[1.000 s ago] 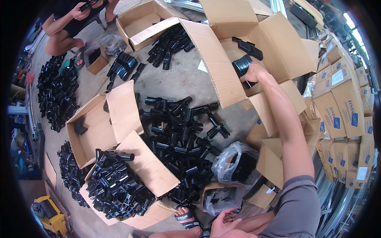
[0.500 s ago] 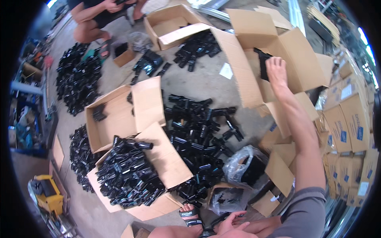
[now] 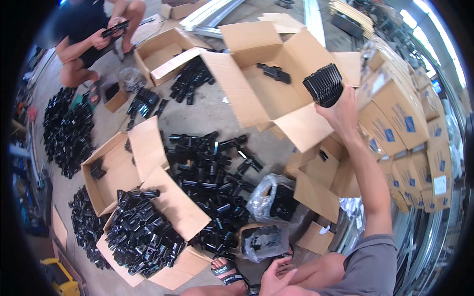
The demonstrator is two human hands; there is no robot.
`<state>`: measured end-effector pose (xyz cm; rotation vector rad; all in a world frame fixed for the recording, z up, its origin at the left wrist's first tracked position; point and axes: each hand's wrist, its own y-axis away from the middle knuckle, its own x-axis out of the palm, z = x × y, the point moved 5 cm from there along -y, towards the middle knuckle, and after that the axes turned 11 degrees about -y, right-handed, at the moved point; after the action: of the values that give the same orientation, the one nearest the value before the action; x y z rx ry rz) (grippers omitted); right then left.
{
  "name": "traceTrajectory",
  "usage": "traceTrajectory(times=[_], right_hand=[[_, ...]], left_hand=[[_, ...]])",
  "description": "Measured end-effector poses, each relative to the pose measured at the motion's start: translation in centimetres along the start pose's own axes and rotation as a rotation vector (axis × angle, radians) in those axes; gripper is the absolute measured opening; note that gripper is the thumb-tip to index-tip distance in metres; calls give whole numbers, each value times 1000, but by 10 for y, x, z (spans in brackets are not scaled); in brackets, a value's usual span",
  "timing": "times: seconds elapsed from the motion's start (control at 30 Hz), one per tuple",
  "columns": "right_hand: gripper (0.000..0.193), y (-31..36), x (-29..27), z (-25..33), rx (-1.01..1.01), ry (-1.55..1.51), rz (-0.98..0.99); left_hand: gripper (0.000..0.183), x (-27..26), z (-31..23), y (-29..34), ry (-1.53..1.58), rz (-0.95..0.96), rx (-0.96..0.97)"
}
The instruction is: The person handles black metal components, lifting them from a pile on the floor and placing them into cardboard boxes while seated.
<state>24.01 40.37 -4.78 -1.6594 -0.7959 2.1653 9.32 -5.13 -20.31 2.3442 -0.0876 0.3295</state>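
My right hand (image 3: 340,112) grips a stack of black ribbed plastic parts (image 3: 323,85), raised by the right side of a large open cardboard box (image 3: 242,91). Inside that box lies a small group of black parts (image 3: 274,73). Low in the view, my left hand (image 3: 277,277) hangs near my knees, its fingers loosely apart and nothing visible in it. Closest to it is a clear plastic bag (image 3: 282,241) with black parts, in a small box. Another clear bag (image 3: 261,200) of black parts stands just beyond.
Loose black parts (image 3: 210,182) cover the floor centrally, with another pile (image 3: 143,232) on a box at left. A smaller open box (image 3: 340,165) sits below my right forearm. Cartons (image 3: 395,118) are stacked at right. Another person (image 3: 81,44) crouches far left, holding a black part.
My right hand has come up out of the large box and now holds the stack beside its right side. The view has shifted right. The other person's hands and black part show more fully.
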Motion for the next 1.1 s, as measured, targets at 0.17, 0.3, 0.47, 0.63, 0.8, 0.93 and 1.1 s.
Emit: traceTrajectory(times=[0.17,0.3,0.47,0.63,0.8,0.93,1.1], right_hand=[[71,104,-46,-83,799,-833,134],[48,187,-37,-111,1215,-1213,243],[48,256,17,-143,1419,-1021,454],[74,247,68,-174,838,-445,784],[75,255,103,-151,346,18,1079],[90,277,120,-183,344,85,1057],[72,245,99,-177,506,-181,977]], left_hand=[[43,-1,-30,20,-7,138,13],[38,0,-38,31,-36,162,13],[31,-14,-65,52,147,196,36],[34,-42,-135,72,43,26,129],[29,-64,-166,84,-98,-208,261],[28,-74,-177,69,-186,-155,272],[31,-68,-185,52,-238,-190,248]])
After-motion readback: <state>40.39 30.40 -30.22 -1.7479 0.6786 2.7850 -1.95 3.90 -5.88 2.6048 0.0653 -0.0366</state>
